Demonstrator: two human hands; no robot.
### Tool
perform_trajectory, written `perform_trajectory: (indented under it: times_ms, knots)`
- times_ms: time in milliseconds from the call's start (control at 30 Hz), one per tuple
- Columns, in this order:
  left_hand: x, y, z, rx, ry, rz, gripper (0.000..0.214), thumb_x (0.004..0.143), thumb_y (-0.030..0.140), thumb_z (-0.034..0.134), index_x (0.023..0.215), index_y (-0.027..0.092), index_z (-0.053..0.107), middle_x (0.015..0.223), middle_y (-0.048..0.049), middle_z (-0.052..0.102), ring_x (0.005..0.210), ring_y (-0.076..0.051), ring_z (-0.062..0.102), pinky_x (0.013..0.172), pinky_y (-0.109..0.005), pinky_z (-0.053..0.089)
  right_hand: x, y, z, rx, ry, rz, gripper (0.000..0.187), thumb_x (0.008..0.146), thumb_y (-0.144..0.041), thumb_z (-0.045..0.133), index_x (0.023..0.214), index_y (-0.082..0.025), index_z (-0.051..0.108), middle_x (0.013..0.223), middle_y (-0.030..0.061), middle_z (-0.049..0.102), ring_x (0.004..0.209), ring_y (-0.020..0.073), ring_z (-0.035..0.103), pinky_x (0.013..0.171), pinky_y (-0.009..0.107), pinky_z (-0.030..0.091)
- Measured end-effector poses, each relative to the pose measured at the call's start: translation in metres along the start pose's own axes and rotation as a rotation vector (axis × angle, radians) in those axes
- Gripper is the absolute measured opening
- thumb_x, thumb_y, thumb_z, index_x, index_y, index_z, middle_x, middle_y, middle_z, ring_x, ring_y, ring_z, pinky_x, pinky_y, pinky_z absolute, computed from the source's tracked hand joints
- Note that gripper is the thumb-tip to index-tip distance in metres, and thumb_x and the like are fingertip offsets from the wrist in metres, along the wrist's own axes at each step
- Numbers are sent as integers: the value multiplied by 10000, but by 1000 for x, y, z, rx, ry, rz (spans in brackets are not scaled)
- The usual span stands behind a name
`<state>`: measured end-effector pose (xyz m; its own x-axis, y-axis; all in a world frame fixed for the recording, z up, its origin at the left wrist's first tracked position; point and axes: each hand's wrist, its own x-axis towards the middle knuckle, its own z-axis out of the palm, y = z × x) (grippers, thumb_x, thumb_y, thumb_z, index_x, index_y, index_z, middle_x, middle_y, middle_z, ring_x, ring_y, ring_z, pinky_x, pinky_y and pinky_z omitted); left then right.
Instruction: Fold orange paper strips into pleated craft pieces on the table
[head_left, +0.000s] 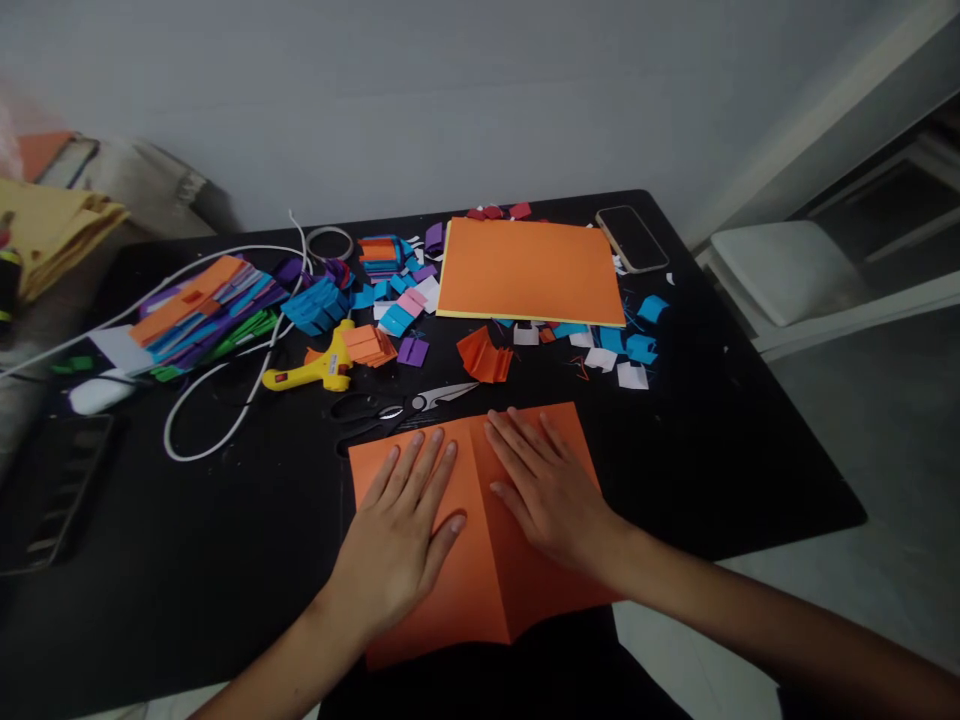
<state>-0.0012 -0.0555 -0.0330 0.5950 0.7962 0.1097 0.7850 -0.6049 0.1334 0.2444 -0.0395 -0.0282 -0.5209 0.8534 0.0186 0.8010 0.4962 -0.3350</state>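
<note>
An orange sheet of paper with a crease down its middle lies at the table's front edge, its near side reaching past the edge. My left hand rests flat on the left half, fingers stretched out. On the right half lies my right hand, also flat, its fingertips close to the crease. Just beyond the sheet are black-handled scissors, partly spread. A pleated piece of orange paper sits behind them.
A stack of orange sheets and a phone lie at the back. Further left are a yellow glue gun, a white cable, a roll of tape and bundled paper strips. Small paper scraps are scattered around.
</note>
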Motion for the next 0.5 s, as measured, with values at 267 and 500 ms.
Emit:
perform_trajectory:
  times_ms: [267,500]
  knots:
    - [1,3,-2,-30,4,-32,764,1048,396,509,1693,159,176,1726,-142,303,1595,-348,307,1285,-537,305,-1,-2,1,-9,14,16,613,1095,-309,390,1662,-107,272,1706,144,313,1604,339,285,1267,655,317]
    - [-1,2,0,19,12,-12,729,1055,400,490,1671,101,239,1726,-162,300,1598,-353,297,1288,-523,267,-2,-1,2,-38,20,13,609,1094,-302,389,1660,-107,273,1716,125,309,1607,318,286,1282,612,312]
